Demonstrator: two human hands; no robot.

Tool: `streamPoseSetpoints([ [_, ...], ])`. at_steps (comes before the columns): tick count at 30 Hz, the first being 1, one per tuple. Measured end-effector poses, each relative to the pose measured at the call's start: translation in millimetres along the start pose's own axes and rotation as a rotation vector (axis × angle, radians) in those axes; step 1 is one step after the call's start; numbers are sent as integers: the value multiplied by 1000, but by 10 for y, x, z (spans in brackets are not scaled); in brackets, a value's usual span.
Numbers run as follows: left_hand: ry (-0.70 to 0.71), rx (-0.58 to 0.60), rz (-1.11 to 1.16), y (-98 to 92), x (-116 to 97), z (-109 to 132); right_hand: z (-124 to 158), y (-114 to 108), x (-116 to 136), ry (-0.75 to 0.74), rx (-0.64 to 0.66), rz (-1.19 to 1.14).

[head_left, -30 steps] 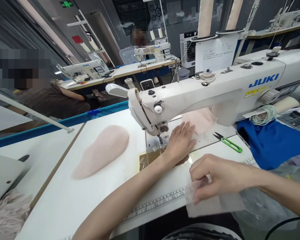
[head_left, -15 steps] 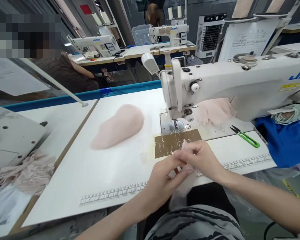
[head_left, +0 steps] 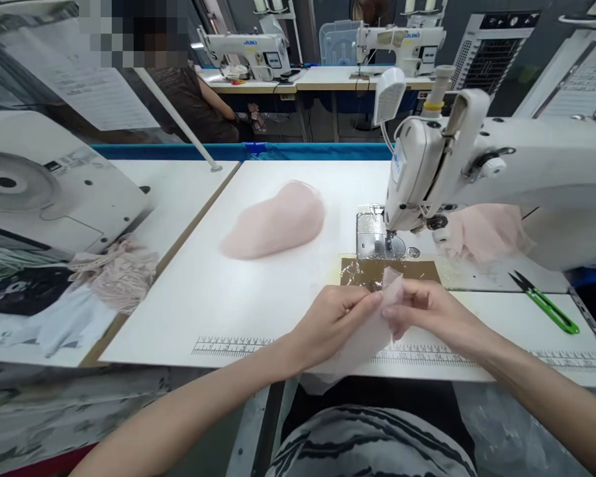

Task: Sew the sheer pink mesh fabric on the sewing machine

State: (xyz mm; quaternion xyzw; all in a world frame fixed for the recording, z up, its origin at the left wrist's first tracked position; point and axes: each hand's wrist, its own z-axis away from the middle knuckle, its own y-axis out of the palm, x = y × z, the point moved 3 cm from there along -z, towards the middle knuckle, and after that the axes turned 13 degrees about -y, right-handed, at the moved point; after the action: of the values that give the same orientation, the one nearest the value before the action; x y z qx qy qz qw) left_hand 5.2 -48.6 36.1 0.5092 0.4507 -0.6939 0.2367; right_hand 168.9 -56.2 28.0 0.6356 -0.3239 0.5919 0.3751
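Pinches thin cloth (head_left: 366, 339) in closed fingers (head_left: 367, 306) of left hand (head_left: 322, 324) and right hand (head_left: 434, 310), slanted lengthwise from near sewing machine (head_left: 414, 175) toward lap (head_left: 417, 396).

Sewing wkshop: several JUKI machs (head_left: 251, 53) on tbls (head_left: 322, 79), thread cones (head_left: 277, 5), pink fabric pcs (head_left: 283, 222), green snips (head_left: 547, 305).

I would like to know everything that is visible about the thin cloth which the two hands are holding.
The thin cloth is pale, pinkish white, and looks soft and sheer. The left hand and the right hand pinch it near its upper end, where a small crumpled tip rises between the fingers. Below, it hangs loosely across the printed ruler and past the table's front edge. The hands hide part of its outline.
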Motion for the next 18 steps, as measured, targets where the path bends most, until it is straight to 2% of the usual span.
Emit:
streamPoseSetpoints([
  [3, 136, -151, -113, -50, -57, 2, 46, -96, 12, 15, 24, 56],
  [7, 185, -305, -196, -136, -118, 15, 123, -252, 32, 32, 15, 201],
  [10, 253, -336, -383, -104, -158, 25, 135, -266, 41, 7, -47, 267],
  [13, 357, -336, -553, 3, -193, 35, 115, -175, 47, -57, -91, 272],
  [18, 497, -385, -728, 145, -250, 52, 107, -65, 60, -83, -60, 142],
])
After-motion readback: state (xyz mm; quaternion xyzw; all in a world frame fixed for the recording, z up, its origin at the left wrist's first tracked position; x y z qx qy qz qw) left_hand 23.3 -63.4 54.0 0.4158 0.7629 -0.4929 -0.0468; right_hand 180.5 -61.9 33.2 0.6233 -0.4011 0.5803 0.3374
